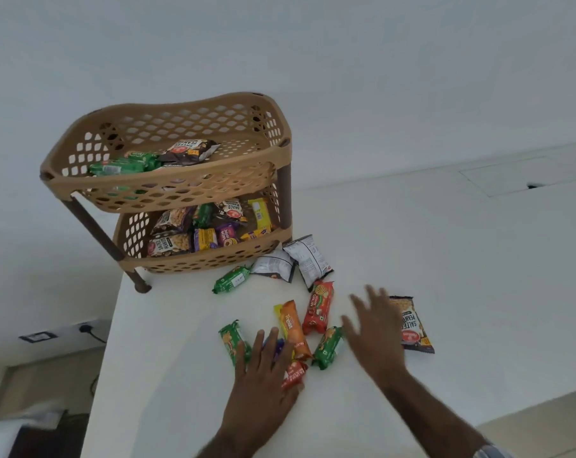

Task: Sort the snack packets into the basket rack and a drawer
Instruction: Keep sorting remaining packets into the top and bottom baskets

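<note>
A tan two-tier basket rack (167,190) stands at the back left of a white counter (167,375); both tiers hold snack packets. Loose packets lie in front of it: an orange packet (294,328), a red packet (319,307), green packets (231,280) (327,347) (231,340), two white-backed packets (308,259) and a salted-peanuts packet (413,327). My left hand (263,381) lies flat with fingers spread over a purple packet (278,346) and a small red one (294,373). My right hand (375,335) hovers open, blurred, just left of the peanuts packet.
The counter's left edge drops off beside the rack's brown leg (141,285). A wall socket with a plug (85,328) and a switch plate sit low at the left. White wall rises behind the rack.
</note>
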The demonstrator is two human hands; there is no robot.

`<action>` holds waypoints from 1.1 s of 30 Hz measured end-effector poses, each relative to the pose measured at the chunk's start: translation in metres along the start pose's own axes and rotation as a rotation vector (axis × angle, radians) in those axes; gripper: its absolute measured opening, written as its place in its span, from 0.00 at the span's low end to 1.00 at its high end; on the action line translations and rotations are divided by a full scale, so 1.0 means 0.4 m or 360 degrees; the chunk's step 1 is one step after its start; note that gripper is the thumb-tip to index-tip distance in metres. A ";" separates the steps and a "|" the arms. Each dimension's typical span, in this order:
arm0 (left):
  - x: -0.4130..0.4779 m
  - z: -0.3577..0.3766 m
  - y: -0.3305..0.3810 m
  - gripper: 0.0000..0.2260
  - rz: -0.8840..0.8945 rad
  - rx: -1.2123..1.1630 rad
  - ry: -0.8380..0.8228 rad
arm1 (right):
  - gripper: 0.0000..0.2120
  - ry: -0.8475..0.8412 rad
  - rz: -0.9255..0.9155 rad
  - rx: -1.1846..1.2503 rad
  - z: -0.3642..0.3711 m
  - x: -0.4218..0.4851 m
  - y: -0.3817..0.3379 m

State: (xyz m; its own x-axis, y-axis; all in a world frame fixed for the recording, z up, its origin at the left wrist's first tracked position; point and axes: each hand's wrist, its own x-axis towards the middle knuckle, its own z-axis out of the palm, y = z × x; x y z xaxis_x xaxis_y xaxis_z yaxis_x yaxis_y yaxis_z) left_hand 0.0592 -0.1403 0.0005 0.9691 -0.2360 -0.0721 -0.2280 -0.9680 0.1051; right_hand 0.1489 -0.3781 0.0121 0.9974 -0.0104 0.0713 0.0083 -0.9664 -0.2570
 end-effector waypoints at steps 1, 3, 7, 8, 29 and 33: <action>0.002 0.002 -0.006 0.31 -0.0030 0.0004 -0.0010 | 0.25 0.0121 0.0141 -0.0030 -0.012 -0.007 0.050; 0.005 0.005 -0.017 0.30 -0.0104 -0.0018 -0.0022 | 0.26 0.0086 0.0420 -0.0066 -0.022 -0.025 0.138; 0.014 0.003 -0.037 0.32 -0.0220 -0.0088 -0.0026 | 0.33 -0.0161 0.0453 0.0102 0.004 -0.041 0.196; 0.016 0.003 -0.042 0.33 -0.0225 -0.0110 -0.0020 | 0.33 -0.0148 0.0402 0.0140 0.012 -0.042 0.183; -0.077 0.009 -0.152 0.30 -0.0521 -0.0435 0.0142 | 0.31 -0.0168 0.0116 0.0595 0.060 -0.108 -0.106; -0.064 -0.013 -0.166 0.31 -0.0807 -0.0710 0.0222 | 0.24 0.0046 -0.0029 0.0576 0.044 -0.124 -0.133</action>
State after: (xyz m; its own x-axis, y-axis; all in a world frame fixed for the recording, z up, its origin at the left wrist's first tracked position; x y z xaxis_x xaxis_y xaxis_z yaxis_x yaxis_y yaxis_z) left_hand 0.0502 -0.0695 0.0006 0.9557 0.2787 -0.0950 0.2885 -0.8212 0.4924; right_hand 0.1002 -0.3216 0.0053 0.9945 -0.0064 0.1047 0.0558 -0.8130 -0.5796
